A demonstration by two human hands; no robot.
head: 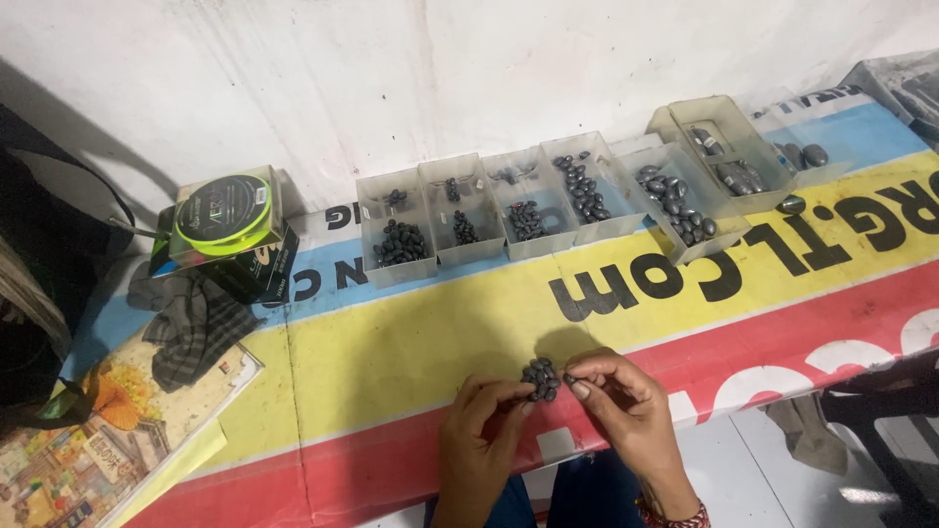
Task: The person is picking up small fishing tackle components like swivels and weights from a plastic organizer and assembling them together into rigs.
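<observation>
Head view, looking down at a work surface covered by a printed banner (pixel 411 342) with blue, yellow and red bands and large black lettering.

Far left: an illustrated printed sheet (pixel 88 440) lies at the table's corner, with one crumpled dark checked cloth (pixel 191 328) on its upper edge. Behind the cloth, one clear square case holding a spool of neon yellow-green line (pixel 225 213) rests on a dark box (pixel 259 274).

Centre to right, along the white wall (pixel 440 68): a row of about seven clear plastic trays (pixel 465 210), each holding dark grey oval sinkers; the sinkers grow larger from the left trays to the right ones. The number in each tray cannot be told. One loose large sinker (pixel 791 204) lies on the banner just beside the trays at the right end.

Foreground: two hands. The left hand (pixel 479 430) and the right hand (pixel 621 396) meet at one small cluster of sinkers (pixel 540 378), above the red band near the table's front edge. The left fingertips are pressed together against the cluster's lower left side; the right thumb and forefinger pinch its right side. Nothing stands between the hands and the trays.

Lower right: a dark frame (pixel 880 411) stands on the pale floor (pixel 743 460) below the table edge.
</observation>
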